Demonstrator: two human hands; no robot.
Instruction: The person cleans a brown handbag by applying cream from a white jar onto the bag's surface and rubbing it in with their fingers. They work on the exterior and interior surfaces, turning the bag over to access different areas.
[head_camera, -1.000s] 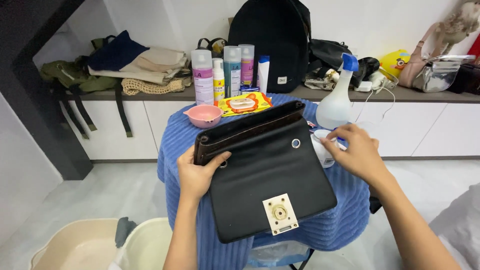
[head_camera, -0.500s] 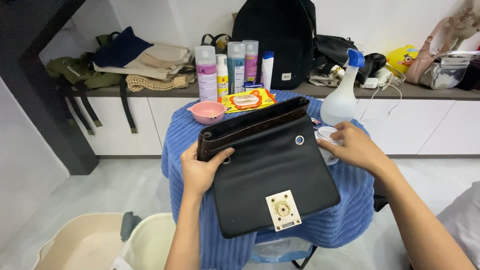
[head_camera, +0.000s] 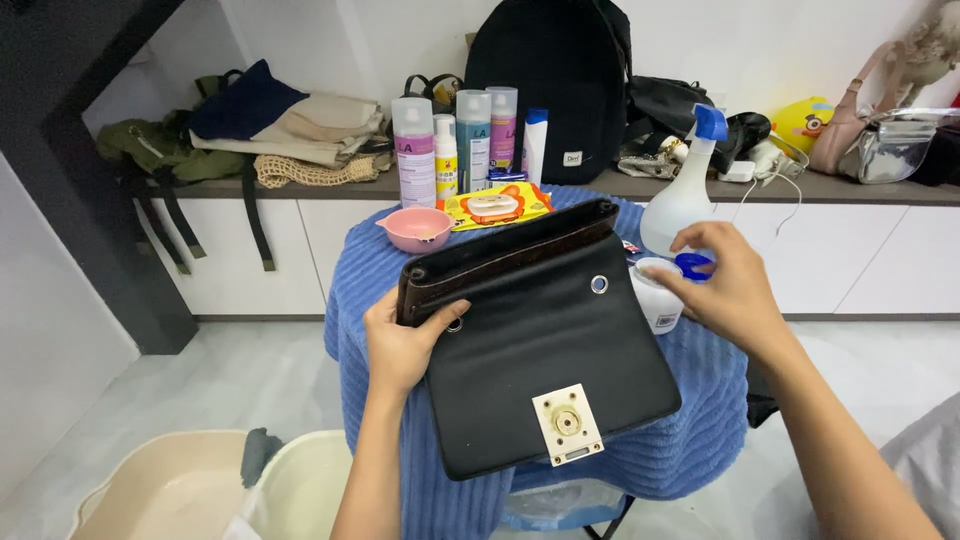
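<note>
black leather flap handbag (head_camera: 545, 350) lies mid-bench on blue ribbed cloth (head_camera: 690, 440), flap shut | left hand (head_camera: 405, 345) clamps its left edge | right hand (head_camera: 730, 290) fingers curled on small white jar (head_camera: 657, 297), blue cap (head_camera: 693, 265) off | bag surface looks untreated, judged early

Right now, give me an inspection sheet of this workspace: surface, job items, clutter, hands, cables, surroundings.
Surface: small table under a blue ribbed cloth.
Job's things: black flap handbag lying flap-up, cream clasp plate toward the camera; small white jar beside it, blue lid at the fingers.
Clutter: pink bowl, yellow wipes pack, spray bottle.
Hands: left hand grips the bag's left edge; right hand over the jar.
Cables: white cord hanging off the counter.
Surroundings: counter with bottles, black backpack, folded bags; cream tubs on the floor.
</note>
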